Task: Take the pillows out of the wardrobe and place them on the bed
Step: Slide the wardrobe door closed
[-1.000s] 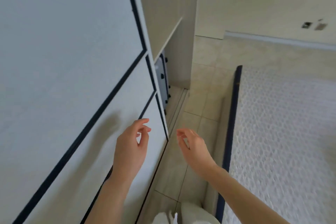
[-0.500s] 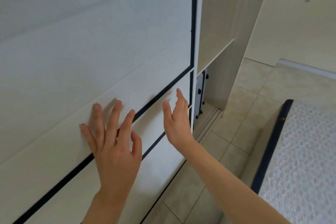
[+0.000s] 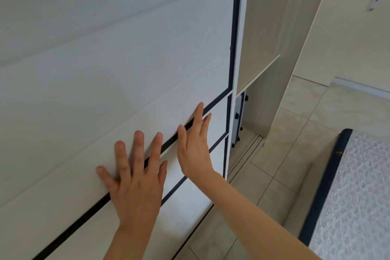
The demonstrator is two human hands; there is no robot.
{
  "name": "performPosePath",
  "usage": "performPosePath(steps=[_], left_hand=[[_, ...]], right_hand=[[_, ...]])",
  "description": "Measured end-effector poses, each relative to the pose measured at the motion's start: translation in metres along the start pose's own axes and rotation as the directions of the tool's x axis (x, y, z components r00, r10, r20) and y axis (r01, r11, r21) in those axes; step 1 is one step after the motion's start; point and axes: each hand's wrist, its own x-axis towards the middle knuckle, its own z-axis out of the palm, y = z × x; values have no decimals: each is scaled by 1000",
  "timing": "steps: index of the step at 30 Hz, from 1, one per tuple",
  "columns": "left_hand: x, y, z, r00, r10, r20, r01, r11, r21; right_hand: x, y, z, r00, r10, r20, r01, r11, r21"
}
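Note:
A white sliding wardrobe door [image 3: 109, 65] with dark blue trim fills the left of the view. My left hand [image 3: 137, 177] lies flat on it, fingers spread. My right hand [image 3: 195, 145] presses against the door just to the right, fingers straight and together, close to the door's right edge. Beyond that edge the wardrobe [image 3: 268, 34] stands open, showing a pale wood shelf [image 3: 258, 74] and an empty upper section. No pillows are in view. The bed [image 3: 358, 192], a white textured mattress with a dark blue border, sits at the lower right.
A grey suitcase [image 3: 237, 120] with black feet stands in the lower wardrobe section under the shelf. The door's floor track [image 3: 247, 152] runs along the beige tiled floor [image 3: 280, 158] between wardrobe and bed. A cream wall is at the far right.
Both hands have risen from in front of me and gone flat onto the sliding door. My view has turned left and up, toward the wardrobe and away from the bed.

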Motion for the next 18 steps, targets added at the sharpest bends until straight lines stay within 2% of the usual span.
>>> performPosePath(steps=[10,14,18], left_hand=[[35,49,24,996,7,-91,-3,999,38],[54,76,35,993,24,-112,-18,998,58],[76,106,44,991,33,-130,-26,998,60]], right_hand=[[40,28,-32,998,25,-60,-25,1000,12],[64,39,-49,996,-18,-86,20,1000,23],[90,55,-71,995,33,-96,-27,998,65]])
